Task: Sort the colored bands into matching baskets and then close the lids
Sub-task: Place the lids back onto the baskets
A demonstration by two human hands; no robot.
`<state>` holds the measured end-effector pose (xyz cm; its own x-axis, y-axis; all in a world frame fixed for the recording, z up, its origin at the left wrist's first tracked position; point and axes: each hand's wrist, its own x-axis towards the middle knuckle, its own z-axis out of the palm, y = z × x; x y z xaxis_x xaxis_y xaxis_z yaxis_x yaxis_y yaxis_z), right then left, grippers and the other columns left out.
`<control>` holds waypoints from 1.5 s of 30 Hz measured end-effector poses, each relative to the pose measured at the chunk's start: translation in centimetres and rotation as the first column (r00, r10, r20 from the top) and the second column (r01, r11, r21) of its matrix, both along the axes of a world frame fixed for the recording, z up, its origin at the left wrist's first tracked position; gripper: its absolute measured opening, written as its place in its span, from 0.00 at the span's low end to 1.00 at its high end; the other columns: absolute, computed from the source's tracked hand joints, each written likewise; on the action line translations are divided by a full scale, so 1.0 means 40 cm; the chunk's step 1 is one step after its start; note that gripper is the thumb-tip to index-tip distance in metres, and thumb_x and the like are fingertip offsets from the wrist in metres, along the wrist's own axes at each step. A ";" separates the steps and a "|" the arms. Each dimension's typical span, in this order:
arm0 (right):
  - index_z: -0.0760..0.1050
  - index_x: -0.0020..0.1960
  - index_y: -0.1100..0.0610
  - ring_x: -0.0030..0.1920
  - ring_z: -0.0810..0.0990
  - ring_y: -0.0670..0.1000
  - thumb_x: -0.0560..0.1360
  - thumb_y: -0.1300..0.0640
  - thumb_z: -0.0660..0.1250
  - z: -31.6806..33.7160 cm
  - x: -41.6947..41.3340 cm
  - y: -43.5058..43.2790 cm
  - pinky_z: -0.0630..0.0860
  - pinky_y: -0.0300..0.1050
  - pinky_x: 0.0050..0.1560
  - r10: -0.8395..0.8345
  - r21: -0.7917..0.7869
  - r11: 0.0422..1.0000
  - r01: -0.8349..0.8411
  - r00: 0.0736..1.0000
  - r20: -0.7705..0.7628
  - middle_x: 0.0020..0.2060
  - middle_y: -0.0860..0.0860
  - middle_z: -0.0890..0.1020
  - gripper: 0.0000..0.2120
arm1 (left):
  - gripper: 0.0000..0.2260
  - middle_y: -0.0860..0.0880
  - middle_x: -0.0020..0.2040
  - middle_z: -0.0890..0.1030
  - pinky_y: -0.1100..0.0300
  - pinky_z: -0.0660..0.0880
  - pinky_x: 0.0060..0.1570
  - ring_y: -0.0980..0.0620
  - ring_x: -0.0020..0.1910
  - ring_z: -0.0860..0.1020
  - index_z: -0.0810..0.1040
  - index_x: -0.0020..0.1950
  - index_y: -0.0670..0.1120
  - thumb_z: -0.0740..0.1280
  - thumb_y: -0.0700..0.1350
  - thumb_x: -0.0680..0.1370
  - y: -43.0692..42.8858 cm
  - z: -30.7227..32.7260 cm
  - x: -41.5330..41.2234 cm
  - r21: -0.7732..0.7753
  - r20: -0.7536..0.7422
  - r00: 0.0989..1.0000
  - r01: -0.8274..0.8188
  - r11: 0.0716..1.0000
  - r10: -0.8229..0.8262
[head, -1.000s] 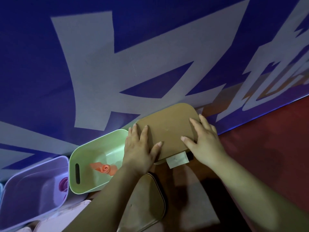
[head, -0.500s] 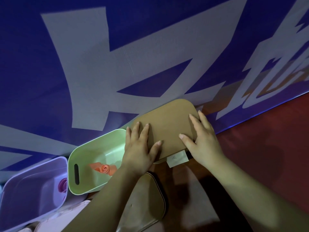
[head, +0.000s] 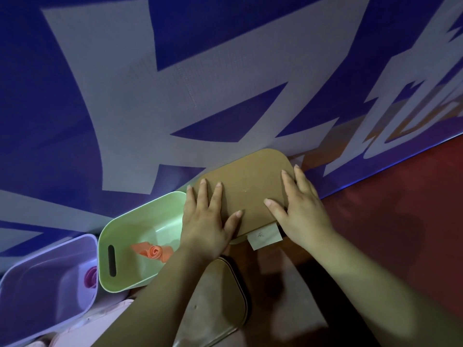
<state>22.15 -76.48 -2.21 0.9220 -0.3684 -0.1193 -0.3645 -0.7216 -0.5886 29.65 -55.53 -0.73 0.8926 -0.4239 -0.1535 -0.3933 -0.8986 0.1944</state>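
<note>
Flat brown wooden lid (head: 248,191) sits on the rightmost basket, against the blue banner (head: 30,108). Left hand (head: 205,221) and right hand (head: 300,209) press it down, fingers straight, gripping nothing. First lid looks nearly done. Pale green plastic basket (head: 147,219) with rolled orange band (head: 152,251) and lilac plastic basket (head: 50,271) with pink band (head: 91,276) are lidless. Second brown lid (head: 213,296) lies nearby.

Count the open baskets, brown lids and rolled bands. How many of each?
Open baskets: 2, green basket and purple basket
Brown lids: 2, pressed lid and loose lid
Rolled bands: 2, orange band and pink band
Total: 6
</note>
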 end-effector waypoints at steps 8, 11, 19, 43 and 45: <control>0.49 0.80 0.49 0.79 0.52 0.55 0.78 0.36 0.59 -0.012 -0.002 -0.011 0.60 0.52 0.74 0.031 -0.006 1.000 -0.031 1.000 -0.006 0.81 0.50 0.45 0.38 | 0.38 0.43 0.82 0.45 0.41 0.46 0.77 0.36 0.79 0.41 0.44 0.81 0.52 0.43 0.72 0.77 -0.004 -0.019 0.002 0.137 0.021 0.999 0.044 0.990 -0.047; 0.49 0.80 0.49 0.79 0.52 0.53 0.78 0.36 0.58 -0.009 -0.003 -0.018 0.61 0.51 0.74 0.049 -0.024 0.998 -0.050 0.999 -0.011 0.81 0.48 0.44 0.37 | 0.38 0.42 0.81 0.44 0.39 0.46 0.77 0.35 0.79 0.41 0.42 0.81 0.51 0.41 0.72 0.77 -0.004 -0.017 0.003 0.172 0.031 0.998 0.056 0.983 -0.063; 0.49 0.81 0.53 0.79 0.51 0.50 0.79 0.38 0.59 -0.002 -0.013 -0.064 0.56 0.47 0.75 0.064 -0.043 0.997 -0.065 0.998 -0.019 0.81 0.48 0.45 0.38 | 0.39 0.42 0.81 0.44 0.39 0.44 0.77 0.35 0.79 0.41 0.42 0.81 0.51 0.39 0.73 0.76 -0.047 -0.023 -0.002 0.176 0.030 0.997 0.064 0.982 -0.070; 0.61 0.76 0.44 0.76 0.59 0.56 0.78 0.39 0.59 -0.095 -0.378 0.377 0.62 0.52 0.73 0.279 0.023 0.960 -0.279 0.946 -0.166 0.79 0.48 0.58 0.28 | 0.31 0.40 0.72 0.71 0.46 0.65 0.71 0.37 0.72 0.67 0.67 0.75 0.51 0.50 0.68 0.79 0.492 -0.112 -0.541 -0.081 -0.115 0.956 -0.278 0.957 0.268; 0.56 0.78 0.43 0.77 0.56 0.56 0.78 0.38 0.60 -0.125 -0.386 0.420 0.61 0.52 0.74 0.294 0.062 0.955 -0.289 0.910 -0.291 0.79 0.49 0.57 0.31 | 0.33 0.39 0.73 0.70 0.41 0.67 0.69 0.33 0.71 0.68 0.66 0.76 0.53 0.50 0.70 0.76 0.527 -0.147 -0.576 0.018 -0.220 0.915 -0.343 0.939 0.338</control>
